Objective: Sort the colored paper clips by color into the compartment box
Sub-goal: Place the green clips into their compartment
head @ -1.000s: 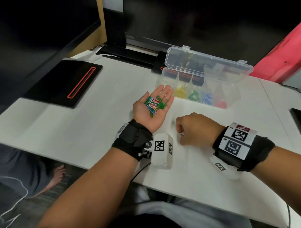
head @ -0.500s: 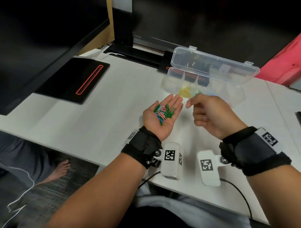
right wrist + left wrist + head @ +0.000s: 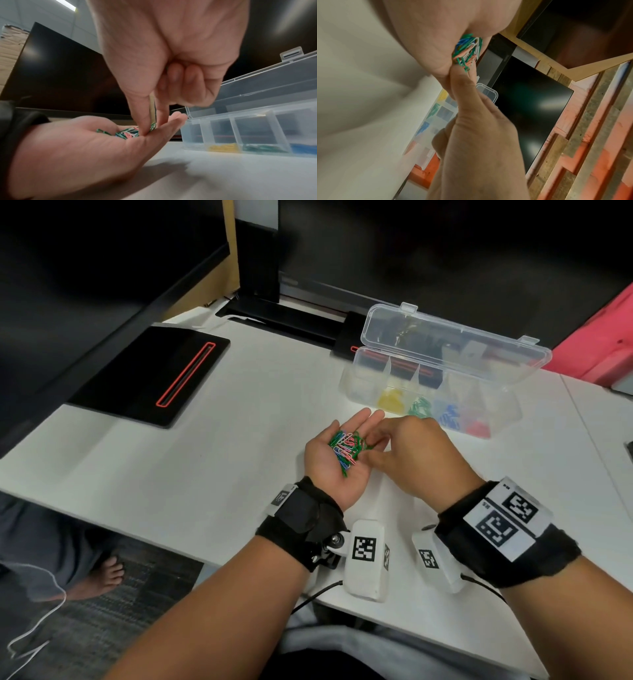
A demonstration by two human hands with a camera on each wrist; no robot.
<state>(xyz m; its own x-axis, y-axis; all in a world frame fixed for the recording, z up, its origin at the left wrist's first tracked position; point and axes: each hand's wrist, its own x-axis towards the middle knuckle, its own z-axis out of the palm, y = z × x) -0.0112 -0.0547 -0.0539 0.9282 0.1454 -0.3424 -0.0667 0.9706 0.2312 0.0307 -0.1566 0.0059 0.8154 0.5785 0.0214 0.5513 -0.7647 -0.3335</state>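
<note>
My left hand (image 3: 337, 463) lay palm up above the white table (image 3: 212, 460), fingers straight, carrying a small heap of paper clips (image 3: 346, 449), mostly green with some blue, pink and white. My right hand (image 3: 411, 455) reached over it; thumb and forefinger pinched a green clip (image 3: 153, 126) at the edge of the heap, the other fingers curled in. Just beyond the hands sat the clear box (image 3: 431, 402), lid tipped open. Its near row held yellow clips (image 3: 390, 400), green clips (image 3: 420, 406), blue clips (image 3: 448, 414) and red clips (image 3: 478, 428), each colour in its own compartment. A black pad (image 3: 147, 374) lay well to the left.
</note>
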